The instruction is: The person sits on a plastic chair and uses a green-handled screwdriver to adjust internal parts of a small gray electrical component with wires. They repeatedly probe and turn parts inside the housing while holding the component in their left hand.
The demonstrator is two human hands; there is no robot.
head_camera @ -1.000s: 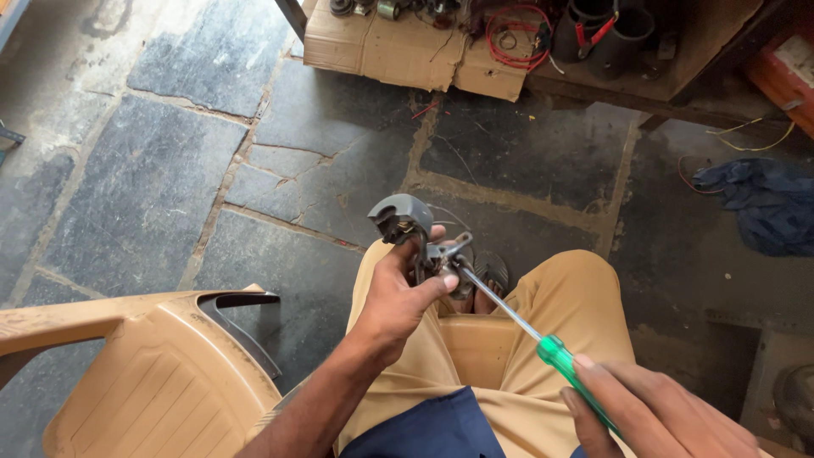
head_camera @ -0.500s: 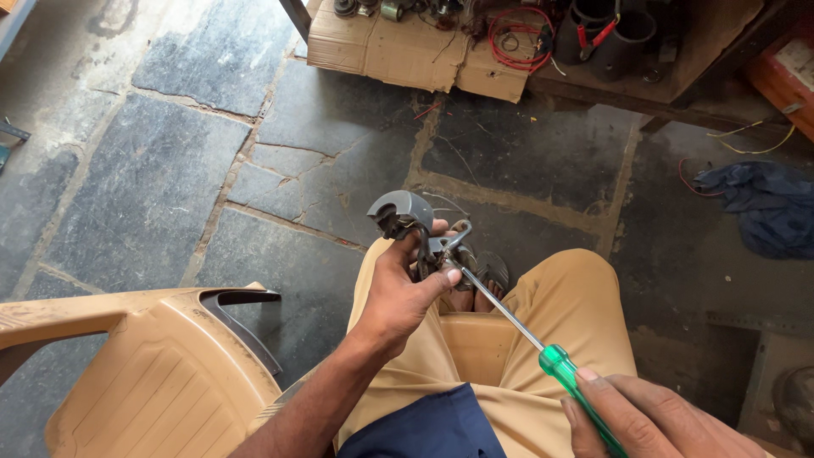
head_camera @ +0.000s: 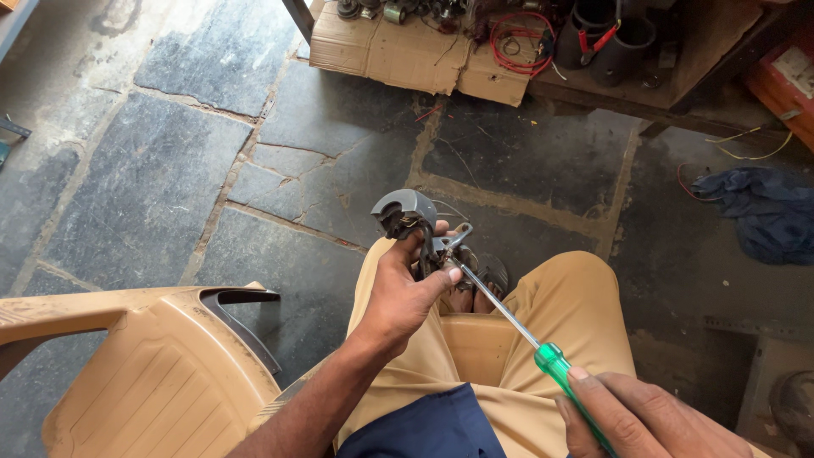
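Grey metal-and-plastic part (head_camera: 413, 222): held above the knees, over the stone floor (head_camera: 144, 187), in front of the seated person.

Head view:
- Left hand (head_camera: 398, 293) is closed around the lower body of the part, thumb on its right side. The curved grey head projects up and away from the fingers.
- Right hand (head_camera: 640, 416) is closed on the green handle of a screwdriver (head_camera: 509, 318), low and right in the frame.
- Screwdriver long axis runs diagonally from lower right to upper left. Its tip meets the part just beside the left thumb.
- Left hand is the nearer hand, in contact. Right hand reaches the part only through the shaft.
- Tan plastic chair (head_camera: 144, 373) stands on the left; cardboard (head_camera: 407, 55) with red wires lies ahead.
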